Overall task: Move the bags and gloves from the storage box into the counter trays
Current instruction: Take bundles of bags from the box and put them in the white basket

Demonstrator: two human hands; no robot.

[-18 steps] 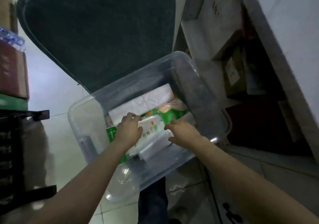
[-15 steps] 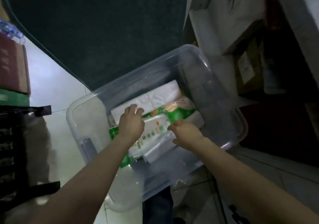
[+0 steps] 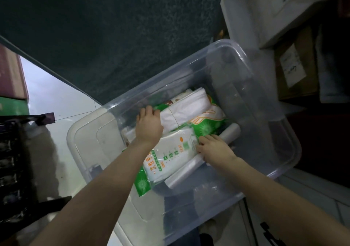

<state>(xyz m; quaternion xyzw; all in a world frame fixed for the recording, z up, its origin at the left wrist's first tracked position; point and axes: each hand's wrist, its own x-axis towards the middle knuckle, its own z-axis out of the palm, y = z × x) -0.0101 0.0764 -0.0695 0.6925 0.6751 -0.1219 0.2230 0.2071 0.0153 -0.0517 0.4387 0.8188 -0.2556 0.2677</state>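
Clear, colourless plastic storage box [image 3: 246, 60]. Behind it, a dark teal mat [image 3: 113, 27] with a fine speckled nap, and glossy white floor tiles [image 3: 56, 101].

In the box:
- a plain white bundle of bags [image 3: 187, 109]
- a bright green packet [image 3: 206, 126] printed with pale starbursts and a yellow-orange design
- a white packet [image 3: 174, 151] with green lettering, green bands and one orange dot
- a frosted, milky roll [image 3: 230, 132]

Nearby:
- a brown carton [image 3: 310, 42] with a white label [image 3: 292, 69]
- a maroon box [image 3: 11, 75]
- a black rack [image 3: 11, 160]
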